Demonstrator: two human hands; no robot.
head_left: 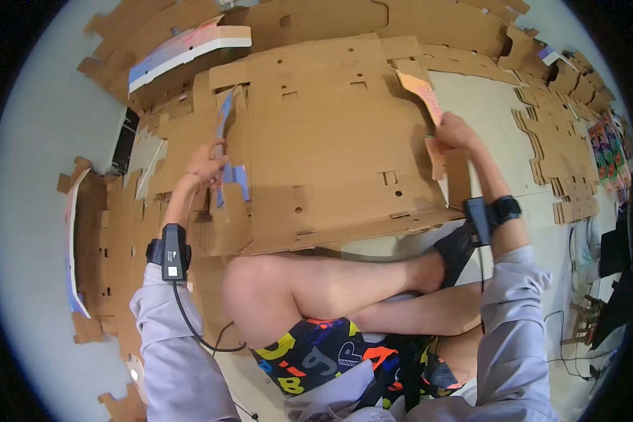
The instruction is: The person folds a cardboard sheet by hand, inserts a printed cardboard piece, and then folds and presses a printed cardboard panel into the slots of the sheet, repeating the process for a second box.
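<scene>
A large brown cardboard sheet with small slots and holes lies before my crossed legs. My left hand is closed on its left edge, at a narrow blue-printed flap; a wider blue piece shows just below the fingers. At the right edge my right hand grips an orange and pink printed flap, with fingers wrapped round it. An orange-toned tab hangs under that hand. Parts of the fingertips of both hands are hidden.
More cut cardboard lies at the right. A white-edged printed strip stands at the back left, another at the far left. Cables and colourful packets are at the right. Black devices with a cable are strapped on both wrists.
</scene>
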